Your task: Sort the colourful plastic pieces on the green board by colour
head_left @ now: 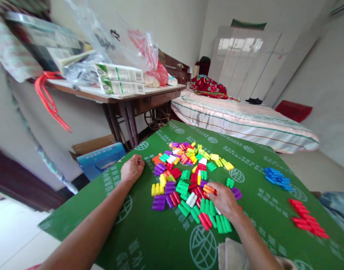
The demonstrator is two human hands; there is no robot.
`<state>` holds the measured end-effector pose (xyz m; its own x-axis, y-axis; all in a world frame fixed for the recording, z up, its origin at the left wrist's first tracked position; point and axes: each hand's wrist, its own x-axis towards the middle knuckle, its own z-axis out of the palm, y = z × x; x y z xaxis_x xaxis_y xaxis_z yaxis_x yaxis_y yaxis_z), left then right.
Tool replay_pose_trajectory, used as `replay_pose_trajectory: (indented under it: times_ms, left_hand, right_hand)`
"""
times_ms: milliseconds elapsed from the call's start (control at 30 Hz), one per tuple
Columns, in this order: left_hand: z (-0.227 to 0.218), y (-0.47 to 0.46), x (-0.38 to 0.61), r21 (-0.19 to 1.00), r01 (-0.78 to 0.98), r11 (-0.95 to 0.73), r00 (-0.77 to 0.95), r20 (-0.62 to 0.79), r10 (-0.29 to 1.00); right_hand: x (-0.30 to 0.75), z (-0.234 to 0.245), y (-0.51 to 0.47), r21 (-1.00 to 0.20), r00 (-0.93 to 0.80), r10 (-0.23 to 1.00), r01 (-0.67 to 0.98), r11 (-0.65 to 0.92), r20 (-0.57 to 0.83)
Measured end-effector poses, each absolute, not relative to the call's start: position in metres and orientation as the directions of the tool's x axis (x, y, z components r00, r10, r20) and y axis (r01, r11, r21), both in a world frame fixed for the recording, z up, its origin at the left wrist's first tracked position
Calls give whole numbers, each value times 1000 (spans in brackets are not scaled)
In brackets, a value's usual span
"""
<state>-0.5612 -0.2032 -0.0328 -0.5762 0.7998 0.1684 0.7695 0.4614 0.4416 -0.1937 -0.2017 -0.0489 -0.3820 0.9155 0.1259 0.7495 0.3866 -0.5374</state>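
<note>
Many small ribbed plastic pieces (182, 186) in green, purple, yellow, red, orange and white lie in a loose heap on the green board (149, 240). My right hand (224, 198) is over the heap's right side, its thumb and fingers pinched on an orange ribbed plastic piece (209, 189). Left of the heap, my left hand (132, 168) rests on the board with its fingers curled in; no piece shows in it. Farther right lie a group of blue pieces (278, 179) and a group of red pieces (308, 219).
A grey cloth (231, 255) lies at the near edge under my right forearm. Behind on the left stands a table (115, 98) with boxes (121, 80) and plastic bags. A blue box (101, 159) is beside the board. A bed (239, 114) stands beyond the far edge.
</note>
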Motion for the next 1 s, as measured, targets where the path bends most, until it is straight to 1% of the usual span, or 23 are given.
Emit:
replay_pose_trajectory:
  times_ms: [133,533,833,1000]
  left_hand:
    - [-36,-204,-562,460,764,452,-578,178,796]
    - [-38,-206,-565,498,763,412,-564,202,800]
    - [-38,-204,-568,487,769,414,-559,197,806]
    - [-27,-203,-570,480,775,412,-545,177,819]
  right_hand:
    - [-192,-56,-200,-564,-374,917,731,384,140]
    - [-193,-70,-203,-610,-330,905,669,425,268]
    - [-192,-78,-202,-686,-260,923,617,386,285]
    - [-193,-76,-202,-680,-263,925,628,379,273]
